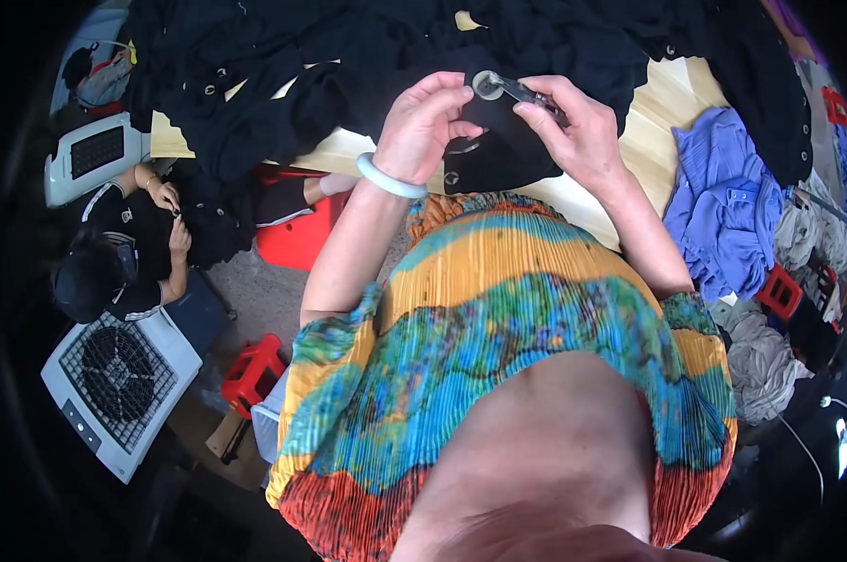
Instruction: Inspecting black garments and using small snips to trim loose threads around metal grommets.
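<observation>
My left hand [426, 124], with a pale bangle [391, 177] at its wrist, is closed in a pinch at the edge of a pale round button-like disc [487, 85]. A shiny ring-like piece [464, 145] shows by its lower fingers, on or against black cloth. In my right hand [581, 131] is a small dark tool [539, 99] with a thin metal tip, gripped between thumb and fingers. The tip meets the disc; its exact kind is too small to tell. Black fabric [503, 155] hangs beneath both hands, and whether the disc is fixed to it is hidden.
Black garments [283, 56] with round fittings cover the pale tabletop [685, 103]. A purple-blue garment [726, 206] lies at the right, grey cloth [763, 361] below it. At left, a co-worker [114, 248] handles black cloth near a fan unit [122, 379] and red stools [253, 375].
</observation>
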`<action>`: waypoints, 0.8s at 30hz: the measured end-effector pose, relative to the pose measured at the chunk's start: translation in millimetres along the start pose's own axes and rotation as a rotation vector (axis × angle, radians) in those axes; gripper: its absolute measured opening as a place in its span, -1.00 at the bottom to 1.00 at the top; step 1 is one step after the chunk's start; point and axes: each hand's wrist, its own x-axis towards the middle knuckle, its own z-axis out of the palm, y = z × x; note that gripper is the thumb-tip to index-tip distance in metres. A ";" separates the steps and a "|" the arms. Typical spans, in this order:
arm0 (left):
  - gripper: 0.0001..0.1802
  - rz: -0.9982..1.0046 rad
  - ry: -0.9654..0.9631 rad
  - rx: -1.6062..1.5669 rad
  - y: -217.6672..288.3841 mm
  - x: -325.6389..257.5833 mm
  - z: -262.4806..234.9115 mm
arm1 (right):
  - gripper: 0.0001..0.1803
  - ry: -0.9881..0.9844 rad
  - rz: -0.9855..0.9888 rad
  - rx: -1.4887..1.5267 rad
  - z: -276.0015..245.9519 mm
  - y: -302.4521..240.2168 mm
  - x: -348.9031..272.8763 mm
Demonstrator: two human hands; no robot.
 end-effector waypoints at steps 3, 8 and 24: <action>-0.85 0.008 -0.006 -0.005 0.0 -0.3 -2.5 | -0.77 -0.002 -0.062 -0.065 -2.7 2.1 -0.5; -0.85 0.013 -0.007 0.022 -0.4 -1.1 1.5 | -0.76 -0.016 -0.163 -0.138 -2.5 2.5 0.6; -0.65 0.171 -0.054 0.325 -5.0 2.9 2.6 | -0.50 -0.182 0.303 0.788 20.9 13.4 13.0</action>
